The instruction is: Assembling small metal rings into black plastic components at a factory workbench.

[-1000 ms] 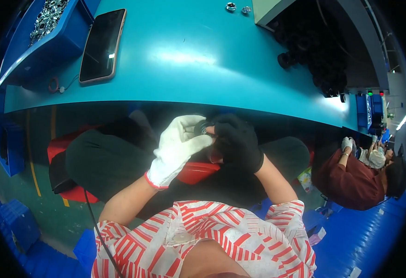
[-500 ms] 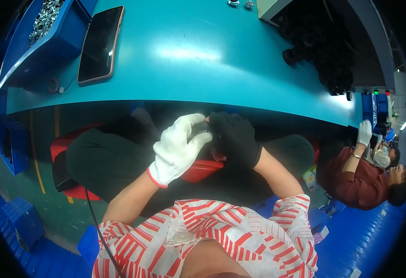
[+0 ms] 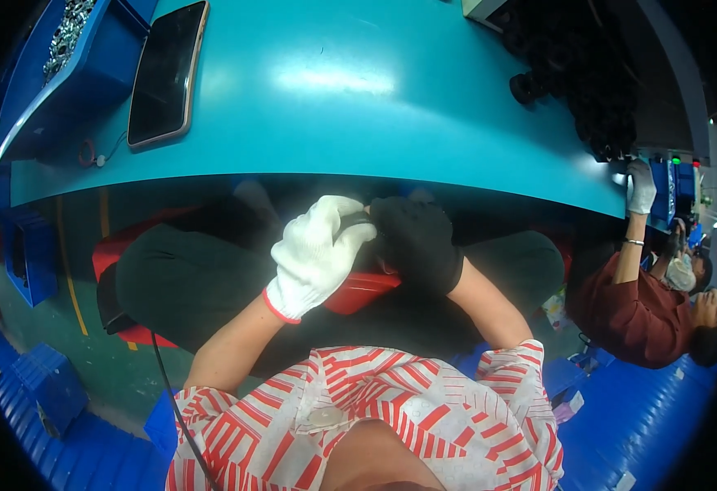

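In front of my lap, below the table's near edge, my two hands meet. My left hand (image 3: 316, 252), in a white knitted glove with a red cuff, has its thumb and fingers closed on a small black part (image 3: 358, 219). My right hand (image 3: 417, 244), in a black glove, is curled against the same part from the other side. Most of the part is hidden by the gloves, and its exact kind does not show against the dark background.
On the teal table (image 3: 309, 131) lie a phone (image 3: 167, 75) and a red ring (image 3: 87, 153). A blue bin (image 3: 88, 78) of shiny metal pieces stands far left, a pile of black round parts (image 3: 575, 82) far right. A co-worker's white-gloved hand (image 3: 641, 186) is at the table's right end.
My left thumb and fingers have drawn closer together around the black part. The co-worker's gloved hand has moved up to the table's end. The view has shifted slightly.
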Demonstrator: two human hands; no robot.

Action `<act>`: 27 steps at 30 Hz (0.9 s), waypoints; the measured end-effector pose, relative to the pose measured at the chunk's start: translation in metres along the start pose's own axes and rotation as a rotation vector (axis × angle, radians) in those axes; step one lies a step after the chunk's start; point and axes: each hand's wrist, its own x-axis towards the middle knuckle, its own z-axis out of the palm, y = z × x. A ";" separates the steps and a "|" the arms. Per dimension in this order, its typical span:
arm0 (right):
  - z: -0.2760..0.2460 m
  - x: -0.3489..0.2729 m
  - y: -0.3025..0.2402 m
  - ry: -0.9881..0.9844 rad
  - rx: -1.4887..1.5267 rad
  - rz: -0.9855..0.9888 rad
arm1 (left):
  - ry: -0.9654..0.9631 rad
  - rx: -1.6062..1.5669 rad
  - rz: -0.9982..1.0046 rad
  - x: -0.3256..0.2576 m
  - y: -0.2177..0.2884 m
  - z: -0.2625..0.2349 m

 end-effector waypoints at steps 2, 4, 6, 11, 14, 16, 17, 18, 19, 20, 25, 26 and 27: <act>-0.002 0.001 -0.003 0.047 -0.051 -0.015 | 0.012 -0.154 -0.115 0.002 0.003 -0.001; -0.001 0.003 -0.005 0.059 0.065 0.066 | -0.060 -0.432 -0.490 0.010 0.001 -0.003; -0.002 0.002 0.003 0.006 0.192 0.108 | -0.148 -0.477 -0.529 0.012 -0.003 -0.009; -0.014 0.003 0.015 -0.403 0.624 0.376 | -0.184 -0.348 -0.410 0.014 -0.011 -0.003; -0.008 -0.001 0.013 -0.143 0.756 0.443 | -0.214 -0.646 -0.411 0.010 -0.019 -0.005; -0.010 -0.001 0.013 -0.207 0.727 0.702 | -0.137 -0.792 -0.531 0.008 -0.017 0.000; -0.009 -0.001 0.013 -0.207 0.728 0.700 | -0.076 -0.999 -0.519 0.007 -0.016 0.000; -0.006 -0.001 0.014 -0.158 0.550 0.486 | -0.013 -1.206 -0.501 0.007 -0.015 0.000; -0.002 -0.002 0.013 -0.111 0.372 0.272 | -0.003 -1.211 -0.526 0.004 -0.020 0.003; 0.002 -0.004 0.013 -0.112 0.373 0.270 | -0.007 -1.108 -0.576 0.000 -0.024 0.008; 0.004 -0.006 0.015 -0.096 0.252 0.073 | -0.259 -0.522 -0.422 0.002 -0.030 0.004; 0.002 -0.004 0.014 -0.097 0.252 0.075 | -0.259 -0.523 -0.423 0.003 -0.026 0.003; 0.001 -0.002 0.012 -0.106 0.248 0.064 | -0.216 -0.557 -0.432 0.005 -0.021 0.002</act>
